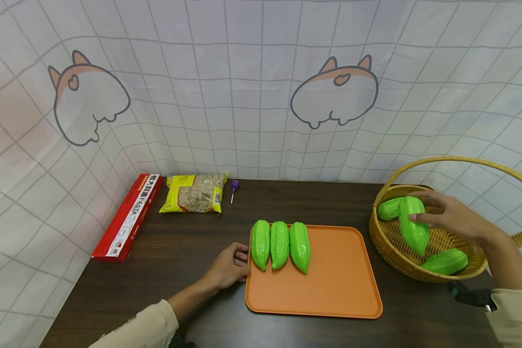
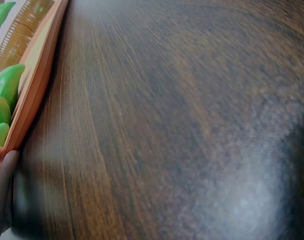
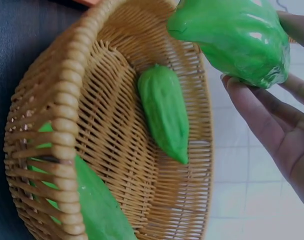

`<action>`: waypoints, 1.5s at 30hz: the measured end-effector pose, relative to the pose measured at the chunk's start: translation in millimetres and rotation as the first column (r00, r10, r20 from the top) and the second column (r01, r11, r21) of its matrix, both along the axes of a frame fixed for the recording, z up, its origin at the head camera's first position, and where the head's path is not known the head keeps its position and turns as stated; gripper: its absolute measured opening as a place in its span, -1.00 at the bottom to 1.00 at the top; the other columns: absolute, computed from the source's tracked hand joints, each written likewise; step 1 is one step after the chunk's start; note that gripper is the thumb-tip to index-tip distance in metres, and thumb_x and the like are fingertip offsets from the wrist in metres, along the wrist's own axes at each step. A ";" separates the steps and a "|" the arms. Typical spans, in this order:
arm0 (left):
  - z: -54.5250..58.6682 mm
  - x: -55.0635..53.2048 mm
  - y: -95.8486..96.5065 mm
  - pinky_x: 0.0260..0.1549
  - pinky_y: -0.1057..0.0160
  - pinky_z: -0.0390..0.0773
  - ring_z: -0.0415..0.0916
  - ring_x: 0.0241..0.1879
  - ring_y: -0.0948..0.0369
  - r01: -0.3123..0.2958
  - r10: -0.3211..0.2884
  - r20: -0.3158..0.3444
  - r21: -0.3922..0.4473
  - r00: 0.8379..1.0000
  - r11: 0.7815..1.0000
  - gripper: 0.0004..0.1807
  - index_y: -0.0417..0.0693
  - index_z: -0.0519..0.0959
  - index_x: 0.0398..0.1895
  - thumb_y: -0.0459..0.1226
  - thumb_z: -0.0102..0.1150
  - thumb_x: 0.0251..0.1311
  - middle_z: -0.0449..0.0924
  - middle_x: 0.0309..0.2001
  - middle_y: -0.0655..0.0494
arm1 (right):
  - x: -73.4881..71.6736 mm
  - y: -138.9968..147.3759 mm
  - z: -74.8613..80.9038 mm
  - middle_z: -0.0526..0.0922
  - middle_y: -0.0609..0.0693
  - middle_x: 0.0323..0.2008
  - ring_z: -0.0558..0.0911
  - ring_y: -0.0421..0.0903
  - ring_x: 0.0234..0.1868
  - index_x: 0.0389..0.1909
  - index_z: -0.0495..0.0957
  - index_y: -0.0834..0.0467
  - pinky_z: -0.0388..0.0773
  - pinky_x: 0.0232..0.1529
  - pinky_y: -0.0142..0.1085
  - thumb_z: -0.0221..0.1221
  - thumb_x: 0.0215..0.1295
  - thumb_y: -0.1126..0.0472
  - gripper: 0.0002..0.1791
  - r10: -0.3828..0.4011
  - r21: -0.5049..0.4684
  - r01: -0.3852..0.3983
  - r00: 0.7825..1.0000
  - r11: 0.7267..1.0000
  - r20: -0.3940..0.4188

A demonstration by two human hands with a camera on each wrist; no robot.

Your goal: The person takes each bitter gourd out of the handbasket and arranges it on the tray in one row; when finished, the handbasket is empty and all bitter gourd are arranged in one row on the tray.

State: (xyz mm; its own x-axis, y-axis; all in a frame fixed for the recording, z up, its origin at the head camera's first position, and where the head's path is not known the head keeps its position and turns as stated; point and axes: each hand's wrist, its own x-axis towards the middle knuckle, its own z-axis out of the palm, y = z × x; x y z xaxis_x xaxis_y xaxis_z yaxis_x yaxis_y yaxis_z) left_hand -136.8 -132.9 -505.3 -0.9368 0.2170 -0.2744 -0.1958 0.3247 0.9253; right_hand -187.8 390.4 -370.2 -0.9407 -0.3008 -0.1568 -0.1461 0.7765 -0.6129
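My right hand (image 1: 454, 215) grips a glossy green ridged fruit (image 1: 414, 226), which looks like a star fruit, above the wicker basket (image 1: 383, 241). Two more such fruits lie in the basket, one at the back left (image 1: 389, 209) and another at the front right (image 1: 445, 262). On the left, my left hand (image 1: 227, 268) pinches the left rim of the orange tray (image 1: 335, 285), thumb above and a finger at the outer side in the left wrist view. Three green fruits (image 1: 280, 245) stand side by side along the tray's upper left, pointed ends toward me.
A red pasta box (image 1: 128, 217) lies at the table's left edge. Beside it are a yellow, partly see-through food bag (image 1: 195, 194) and a purple lollipop (image 1: 234, 185). The basket's tall handle (image 1: 456, 159) arches over its opening. A tiled-pattern cloth (image 1: 252, 96) hangs behind the dark wooden table (image 1: 178, 241).
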 end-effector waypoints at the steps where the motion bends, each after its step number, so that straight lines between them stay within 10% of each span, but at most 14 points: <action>1: 0.0 0.0 -0.1 -0.41 0.19 0.76 0.55 -0.21 0.12 0.000 0.000 0.001 -0.001 1.000 1.000 -0.36 -0.30 0.42 0.20 -0.51 0.28 -0.08 0.47 -0.04 -0.17 | 1.1 -1.9 0.5 0.25 0.42 0.37 0.39 0.47 0.25 0.49 0.15 0.20 0.66 -0.13 -0.07 0.15 0.44 0.02 -0.28 0.003 -0.001 -0.003 1.000 1.000 -0.001; 7: -0.2 0.4 -1.0 -0.41 0.19 0.76 0.55 -0.20 0.12 -0.004 0.004 0.006 -0.006 1.000 1.000 -0.35 -0.29 0.42 0.20 -0.50 0.30 -0.08 0.48 -0.04 -0.17 | 5.3 -14.6 2.6 0.23 0.42 0.38 0.34 0.53 0.28 0.49 0.20 0.12 0.54 -0.01 0.33 0.20 0.40 0.00 -0.28 0.025 0.022 -0.024 0.999 0.999 -0.025; 28: -0.1 1.2 -2.8 -0.41 0.18 0.76 0.56 -0.21 0.13 -0.005 0.005 0.009 -0.003 1.000 1.000 -0.35 -0.30 0.42 0.20 -0.51 0.30 -0.08 0.48 -0.04 -0.16 | 1.7 -72.2 1.4 0.29 0.26 0.40 0.29 0.34 0.38 0.42 0.30 -0.04 0.49 0.13 0.27 0.25 0.36 -0.01 -0.35 0.127 -0.085 -0.127 0.992 0.988 -0.003; 45: -0.4 -0.6 -1.1 -0.41 0.18 0.76 0.56 -0.21 0.13 0.001 -0.001 0.005 -0.001 1.000 1.000 -0.35 -0.28 0.42 0.21 -0.50 0.30 -0.07 0.48 -0.03 -0.16 | -7.9 -100.0 -25.2 0.45 0.19 0.19 0.51 0.15 0.04 0.40 0.31 0.04 0.61 -0.12 -0.09 0.27 0.35 0.06 -0.36 0.151 -0.224 -0.132 0.986 0.966 0.068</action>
